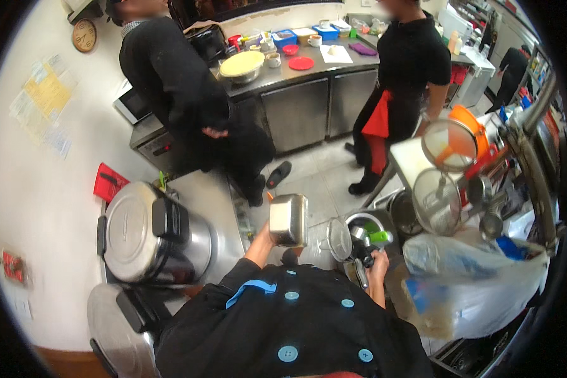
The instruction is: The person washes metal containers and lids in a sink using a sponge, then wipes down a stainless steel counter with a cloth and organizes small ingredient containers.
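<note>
My left hand (261, 243) grips a rectangular stainless-steel container (288, 220) from its left side, held up in front of my chest. To the right, my right hand (379, 267) has its fingers curled around black-handled utensils (367, 259) at the near side of a round metal pot (349, 217). A utensil with a bright green handle (380, 237) pokes out of that pot. Beside the pot's left side is a round, see-through mesh strainer (339, 239). Exactly which handles lie within my right fingers is hidden.
Large lidded steel pots (127, 231) stand at left on a steel counter (217, 208). Two people stand ahead, near a worktop (307, 75) with bowls and cups. A rack at right holds sieves (437, 201); below hangs a plastic bag (477, 269). A black shoe (279, 174) lies on the floor.
</note>
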The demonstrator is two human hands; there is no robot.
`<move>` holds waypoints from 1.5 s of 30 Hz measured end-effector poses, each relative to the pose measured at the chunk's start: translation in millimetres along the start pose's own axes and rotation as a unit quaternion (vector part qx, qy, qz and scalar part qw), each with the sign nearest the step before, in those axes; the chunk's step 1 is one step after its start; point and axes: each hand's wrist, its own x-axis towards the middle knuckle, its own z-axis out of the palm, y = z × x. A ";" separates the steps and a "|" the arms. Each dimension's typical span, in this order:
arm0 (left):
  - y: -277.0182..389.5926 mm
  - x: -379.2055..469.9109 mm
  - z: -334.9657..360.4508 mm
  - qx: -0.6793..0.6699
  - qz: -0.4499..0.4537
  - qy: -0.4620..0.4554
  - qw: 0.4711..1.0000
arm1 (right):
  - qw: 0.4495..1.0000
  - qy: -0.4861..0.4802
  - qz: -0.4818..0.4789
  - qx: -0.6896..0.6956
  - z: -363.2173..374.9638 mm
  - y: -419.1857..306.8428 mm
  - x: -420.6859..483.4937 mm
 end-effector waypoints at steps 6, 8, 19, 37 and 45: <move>81.7 105.7 2.2 -0.004 -0.093 0.003 0.996 | 0.997 0.063 0.027 0.038 100.4 -21.6 26.3; 96.0 142.9 6.2 0.003 -0.128 0.004 0.992 | 0.998 0.046 -0.003 0.037 87.8 -4.3 61.2; 139.6 328.7 -9.3 0.040 -0.193 0.051 0.979 | 0.996 0.055 -0.029 0.068 205.7 -42.5 196.2; 105.1 626.1 132.0 0.191 -0.420 -0.022 0.887 | 0.927 0.205 -0.227 0.217 276.3 -186.9 395.8; 83.2 736.8 194.9 0.129 -0.456 -0.062 0.878 | 0.896 0.157 -0.303 0.285 244.9 -249.5 482.7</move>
